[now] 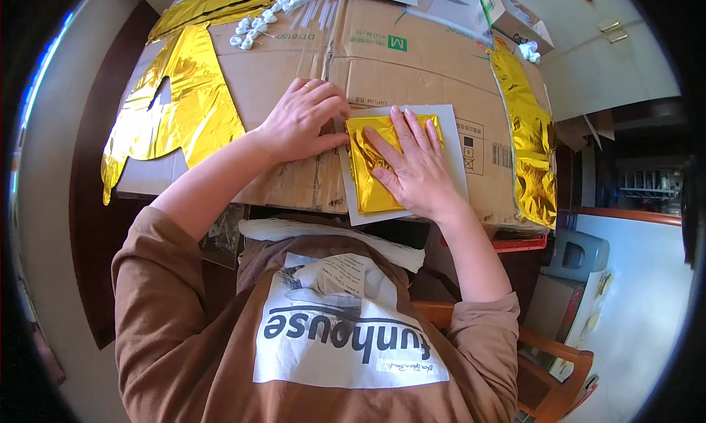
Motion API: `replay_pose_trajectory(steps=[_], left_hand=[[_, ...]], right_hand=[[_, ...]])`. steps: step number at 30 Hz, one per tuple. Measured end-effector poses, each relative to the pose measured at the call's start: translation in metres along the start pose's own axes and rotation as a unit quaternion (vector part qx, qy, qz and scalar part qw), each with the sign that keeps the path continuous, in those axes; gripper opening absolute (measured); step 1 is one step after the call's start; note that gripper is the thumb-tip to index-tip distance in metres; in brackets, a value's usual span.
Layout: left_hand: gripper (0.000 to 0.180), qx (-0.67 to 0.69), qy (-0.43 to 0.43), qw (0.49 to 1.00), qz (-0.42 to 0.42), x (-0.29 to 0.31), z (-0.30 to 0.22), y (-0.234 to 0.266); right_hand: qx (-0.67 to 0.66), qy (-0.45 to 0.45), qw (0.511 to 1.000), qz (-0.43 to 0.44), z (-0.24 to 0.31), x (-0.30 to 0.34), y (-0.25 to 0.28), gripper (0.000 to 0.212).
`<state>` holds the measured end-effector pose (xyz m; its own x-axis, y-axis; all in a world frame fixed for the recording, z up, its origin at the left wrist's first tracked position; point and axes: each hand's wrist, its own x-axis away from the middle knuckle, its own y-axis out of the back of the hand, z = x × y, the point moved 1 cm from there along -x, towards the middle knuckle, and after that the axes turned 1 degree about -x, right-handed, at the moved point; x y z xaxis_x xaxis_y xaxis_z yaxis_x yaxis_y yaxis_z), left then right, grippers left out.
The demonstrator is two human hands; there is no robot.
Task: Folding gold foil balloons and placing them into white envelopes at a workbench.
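A folded packet of shiny gold foil (376, 189) lies on a white-grey card (457, 154) near the front edge of a cardboard surface. My right hand (418, 165) rests flat on the foil, its fingers stretched out and slightly spread. At the packet's left edge is my left hand (305, 121), its fingers loosely bent and the thumb apart from them. Its fingertips reach the edge of the foil or card; whether they touch it I cannot tell. A ring shows on one left finger.
A large gold foil letter shape (193, 92) lies at the left, a long gold foil strip (526, 129) at the right. White knotted pieces (254, 29) and clear straws (318, 12) sit at the back. A small box (515, 18) stands back right, a wooden chair (555, 379) lower right.
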<state>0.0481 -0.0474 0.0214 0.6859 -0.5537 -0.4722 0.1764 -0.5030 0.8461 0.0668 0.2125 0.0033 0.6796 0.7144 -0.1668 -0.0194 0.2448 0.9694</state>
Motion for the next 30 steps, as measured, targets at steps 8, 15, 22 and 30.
replay_pose_trajectory(steps=[8, 15, 22, 30], left_hand=[[0.038, 0.027, -0.067, 0.997, 0.024, 0.031, -0.008, 0.011], [0.041, -0.015, -0.066, 0.993, 0.101, 0.024, -0.018, 0.015], [0.046, -0.036, -0.072, 0.988, 0.128, 0.019, -0.020, 0.015], [0.048, -0.034, -0.125, 0.983, 0.131, 0.021, -0.015, 0.011]], right_hand=[[0.000, -0.005, 1.000, 0.007, 0.001, 0.000, 0.002, 0.058], [0.003, -0.003, 1.000, 0.006, 0.001, 0.000, 0.001, 0.058], [-0.012, -0.008, 1.000, 0.010, 0.002, -0.001, 0.002, 0.057], [0.006, -0.006, 1.000, 0.020, 0.003, 0.000, 0.004, 0.056]])
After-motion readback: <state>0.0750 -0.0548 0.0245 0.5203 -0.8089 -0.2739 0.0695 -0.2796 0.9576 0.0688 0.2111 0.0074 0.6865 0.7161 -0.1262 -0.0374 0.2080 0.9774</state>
